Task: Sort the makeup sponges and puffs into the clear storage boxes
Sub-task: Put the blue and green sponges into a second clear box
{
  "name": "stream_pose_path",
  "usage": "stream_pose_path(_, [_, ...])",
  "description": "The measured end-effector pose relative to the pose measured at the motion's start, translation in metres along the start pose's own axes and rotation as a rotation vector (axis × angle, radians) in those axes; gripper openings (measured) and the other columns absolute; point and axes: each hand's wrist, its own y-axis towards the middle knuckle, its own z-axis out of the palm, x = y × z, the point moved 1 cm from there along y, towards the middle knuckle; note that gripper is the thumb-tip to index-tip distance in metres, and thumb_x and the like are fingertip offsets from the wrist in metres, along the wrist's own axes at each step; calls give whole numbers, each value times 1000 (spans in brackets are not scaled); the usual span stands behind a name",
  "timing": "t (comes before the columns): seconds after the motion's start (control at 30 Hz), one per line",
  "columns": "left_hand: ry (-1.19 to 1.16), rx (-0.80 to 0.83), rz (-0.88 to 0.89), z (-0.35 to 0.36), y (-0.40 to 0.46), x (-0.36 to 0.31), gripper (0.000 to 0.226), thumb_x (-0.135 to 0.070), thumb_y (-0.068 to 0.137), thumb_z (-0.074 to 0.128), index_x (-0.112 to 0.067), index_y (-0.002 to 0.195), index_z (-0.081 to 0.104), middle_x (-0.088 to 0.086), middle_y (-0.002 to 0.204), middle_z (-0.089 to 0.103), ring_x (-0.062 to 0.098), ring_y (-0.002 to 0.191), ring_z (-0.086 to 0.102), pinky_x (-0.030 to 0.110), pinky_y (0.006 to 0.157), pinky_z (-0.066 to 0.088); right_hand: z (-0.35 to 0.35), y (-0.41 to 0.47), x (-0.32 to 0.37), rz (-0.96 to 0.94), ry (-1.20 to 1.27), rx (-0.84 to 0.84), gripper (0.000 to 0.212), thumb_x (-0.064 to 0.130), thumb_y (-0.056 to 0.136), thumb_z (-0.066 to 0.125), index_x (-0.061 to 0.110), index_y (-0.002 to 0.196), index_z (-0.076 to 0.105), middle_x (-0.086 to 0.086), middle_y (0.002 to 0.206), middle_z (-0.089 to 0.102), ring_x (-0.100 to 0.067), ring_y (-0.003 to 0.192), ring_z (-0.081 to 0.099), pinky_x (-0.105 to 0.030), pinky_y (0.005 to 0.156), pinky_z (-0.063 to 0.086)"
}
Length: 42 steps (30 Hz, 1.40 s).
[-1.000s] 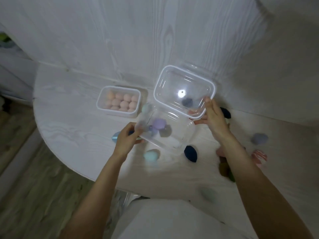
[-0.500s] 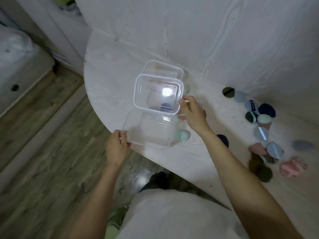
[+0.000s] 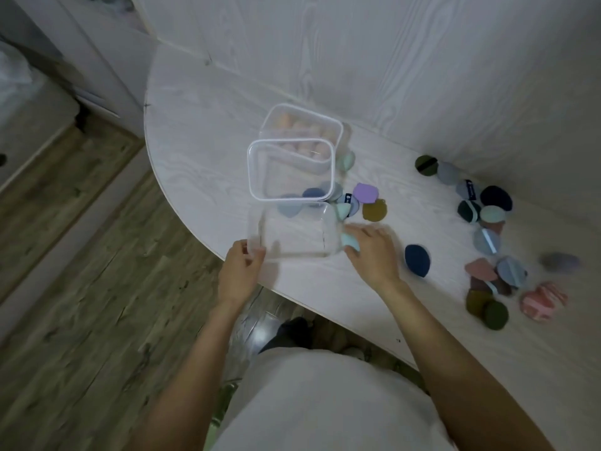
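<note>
- We are looking down from a head-worn camera at a pale wood-grain table (image 3: 201, 131) with a curved edge, set against a white panelled wall.
- Our left hand (image 3: 240, 273) is gripping the near left corner of an empty clear rectangular plastic box (image 3: 292, 232), thumb on top and fingers curled round its wall, at the table's edge.
- Our right hand (image 3: 372, 252) is lying just to the right of that box, fingers bent over a pale turquoise teardrop-shaped makeup sponge (image 3: 350, 241); the picture is blurred here, so we cannot tell whether the fingers are holding it or only touching it.
- A clear lid with a white rim (image 3: 291, 170) is standing tilted behind the empty box; bluish sponges are showing through it.
- Behind the lid, a second clear box filled with peach-coloured sponges (image 3: 302, 131) is sitting on the table.
- Just right of the lid, a lilac rounded puff (image 3: 366, 192) and an olive-brown round puff (image 3: 374, 209) are lying side by side.
- A navy egg-shaped sponge (image 3: 417, 260) is lying alone, near the right hand.
- Further right, well apart from the boxes, a loose scatter of round puffs (image 3: 487, 216) in grey, dark green, navy, mint, pink and olive is lying along the table.
- A pink marbled sponge (image 3: 542, 301) is lying at the scatter's near end.
</note>
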Motion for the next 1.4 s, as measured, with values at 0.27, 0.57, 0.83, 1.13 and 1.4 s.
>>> stream_pose_path(0.27, [54, -41, 311, -10, -1, 1, 77, -43, 70, 76, -20, 135, 43, -1, 125, 46, 7, 102, 49, 24, 86, 46, -28, 9, 65, -38, 543, -41, 27, 10, 80, 68, 16, 103, 57, 6, 107, 59, -8, 91, 56, -22, 77, 46])
stream_pose_path(0.57, [402, -215, 611, -9, 5, -6, 70, -60, 74, 60, -11, 123, 52, 10, 120, 55, 24, 108, 48, 31, 87, 43, 23, 45, 105, -121, 271, 270, 27, 13, 74, 73, 21, 98, 62, 1, 99, 63, -19, 82, 60, -34, 71, 51])
stream_pose_path(0.83, [548, -74, 708, -12, 15, -3, 47, -56, 81, 51, -18, 105, 66, -1, 102, 65, 23, 99, 54, 34, 80, 47, 30, 44, 114, -95, 425, 488, 35, 0, 75, 66, 10, 109, 66, -8, 101, 68, -16, 86, 62, -27, 82, 50])
stream_pose_path(1.13, [588, 5, 730, -20, 9, -3, 39, -41, 77, 46, -19, 101, 68, -1, 99, 65, 26, 96, 59, 34, 83, 45, -25, 46, 46, 118, 470, -134, 21, 1, 86, 57, 10, 102, 67, -3, 99, 67, -17, 84, 61, -30, 78, 51])
stream_pose_path(1.4, [564, -25, 701, -14, 14, -4, 29, -29, 76, 64, -16, 102, 64, 2, 99, 62, 25, 98, 56, 38, 85, 44, -5, 69, -3, 82, 104, -58, 30, 17, 77, 71, 13, 105, 64, -7, 120, 52, -31, 111, 41, -30, 93, 32])
